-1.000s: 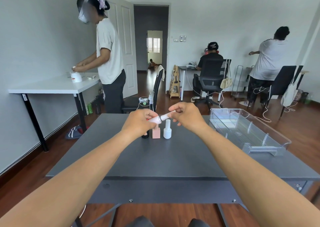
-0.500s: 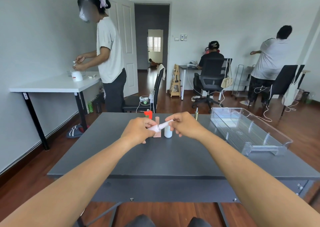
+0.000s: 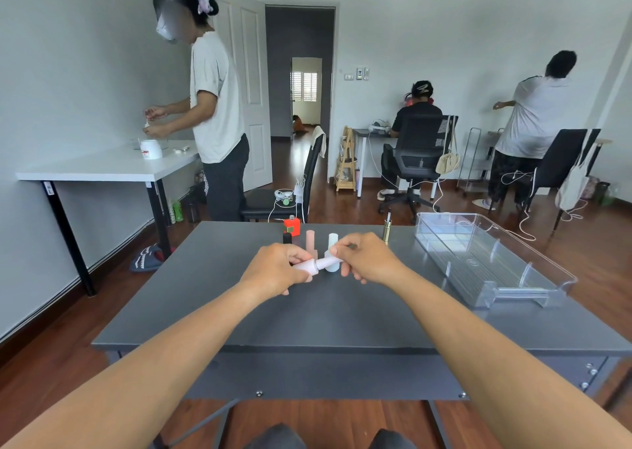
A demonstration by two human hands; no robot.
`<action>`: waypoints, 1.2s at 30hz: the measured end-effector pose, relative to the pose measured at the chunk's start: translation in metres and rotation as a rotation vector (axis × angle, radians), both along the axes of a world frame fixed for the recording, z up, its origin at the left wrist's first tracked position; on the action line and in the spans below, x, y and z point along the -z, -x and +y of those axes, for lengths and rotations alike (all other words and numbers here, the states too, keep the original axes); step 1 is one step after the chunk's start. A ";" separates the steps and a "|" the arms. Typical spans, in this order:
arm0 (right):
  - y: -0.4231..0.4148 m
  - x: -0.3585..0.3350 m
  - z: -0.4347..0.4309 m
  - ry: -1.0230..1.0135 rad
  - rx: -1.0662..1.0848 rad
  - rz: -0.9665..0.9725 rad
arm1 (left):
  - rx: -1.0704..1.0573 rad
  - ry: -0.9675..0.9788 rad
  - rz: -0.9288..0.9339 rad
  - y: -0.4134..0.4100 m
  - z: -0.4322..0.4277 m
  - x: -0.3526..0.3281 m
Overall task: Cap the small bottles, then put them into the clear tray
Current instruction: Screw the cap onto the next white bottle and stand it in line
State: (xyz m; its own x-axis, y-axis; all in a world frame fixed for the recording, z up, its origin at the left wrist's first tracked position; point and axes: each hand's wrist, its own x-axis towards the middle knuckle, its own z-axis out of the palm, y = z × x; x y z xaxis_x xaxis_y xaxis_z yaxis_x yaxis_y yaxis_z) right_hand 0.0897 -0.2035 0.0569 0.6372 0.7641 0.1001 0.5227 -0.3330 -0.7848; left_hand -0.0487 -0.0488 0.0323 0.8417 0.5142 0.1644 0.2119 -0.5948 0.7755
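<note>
- Our left hand [image 3: 273, 272] curls round a small pale pink bottle [image 3: 305, 266], held sideways above the table [image 3: 307, 315].
- Our right hand [image 3: 371, 260] pinches the cap [image 3: 330, 261], which meets the bottle's neck.
- Just beyond our hands stand a pink bottle [image 3: 310, 238], a white bottle [image 3: 332, 241] and a black bottle [image 3: 287, 238].
- The clear tray [image 3: 485, 264] sits on the table to the right, apart from both hands.
</note>
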 end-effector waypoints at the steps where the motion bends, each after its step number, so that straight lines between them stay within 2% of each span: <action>1: 0.000 0.001 0.000 -0.044 -0.008 0.033 | 0.002 0.002 0.001 0.000 -0.001 0.001; 5: 0.000 0.001 -0.004 -0.121 -0.051 0.189 | 0.001 0.015 0.007 -0.002 -0.002 0.003; 9: 0.000 -0.002 -0.007 -0.116 -0.081 0.312 | -0.008 0.025 0.004 -0.003 -0.001 0.003; 12: 0.000 -0.003 -0.007 -0.099 -0.064 0.275 | -0.012 0.033 0.000 -0.003 -0.002 0.003; 18: 0.000 -0.002 -0.006 0.081 0.031 0.080 | 0.000 0.029 0.001 -0.002 -0.003 0.005; 23: -0.002 -0.002 -0.009 0.005 -0.072 0.145 | -0.012 0.027 0.003 -0.002 -0.001 0.006; 28: -0.004 -0.002 -0.009 -0.038 -0.081 0.146 | -0.026 0.033 -0.002 -0.005 -0.003 0.006; 33: -0.003 -0.005 -0.010 0.066 -0.019 0.101 | -0.013 0.032 -0.007 -0.005 -0.004 0.005; 36: -0.003 -0.006 -0.013 0.075 -0.061 0.104 | -0.015 0.032 0.002 -0.004 -0.003 0.004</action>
